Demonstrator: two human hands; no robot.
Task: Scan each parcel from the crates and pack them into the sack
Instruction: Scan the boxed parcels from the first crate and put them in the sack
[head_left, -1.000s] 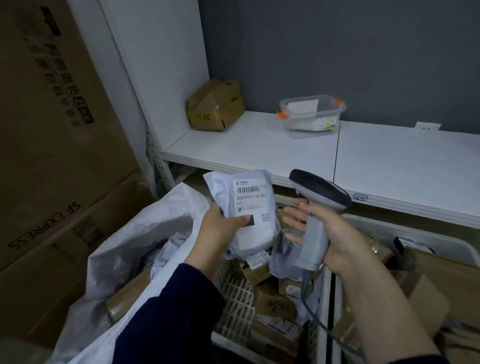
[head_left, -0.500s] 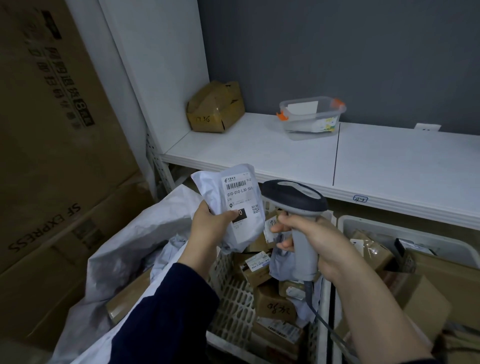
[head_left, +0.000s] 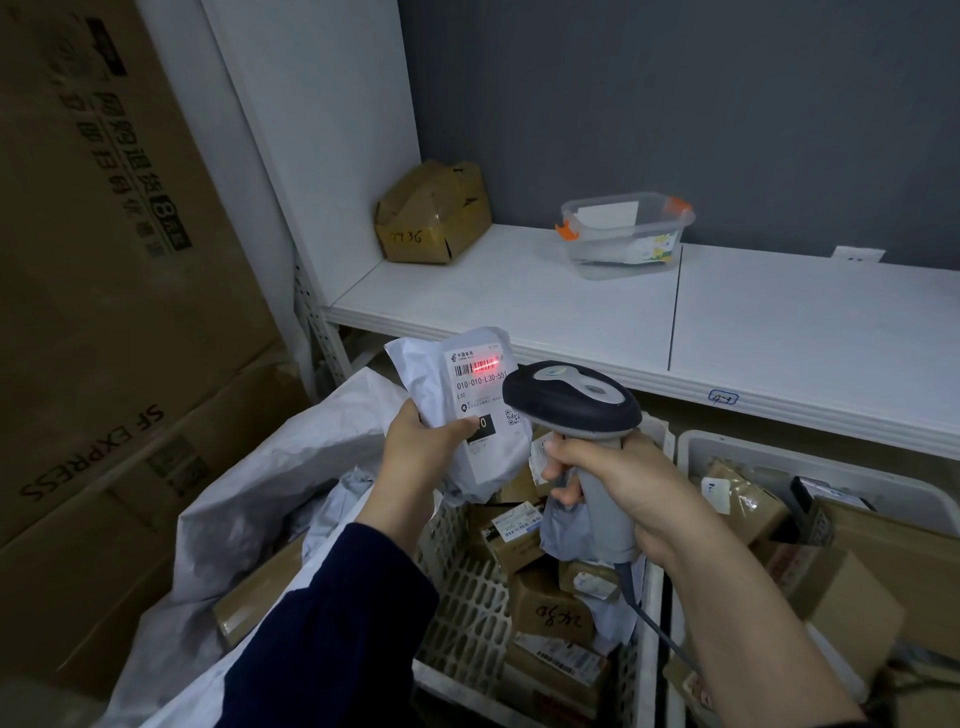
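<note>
Left to right: beside the open white sack (head_left: 270, 483), our left hand (head_left: 423, 449) grips a white mailer parcel (head_left: 441, 379) above the perforated crate's (head_left: 467, 587) left edge, red scan line across its barcode; our right hand (head_left: 639, 493) clasps the barcode scanner (head_left: 571, 402) just beside it.

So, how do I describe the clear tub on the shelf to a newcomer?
Find the white shelf against the grey wall. The tub stands on it, right of the brown cardboard box. Only it is see-through, with orange clips.
</note>
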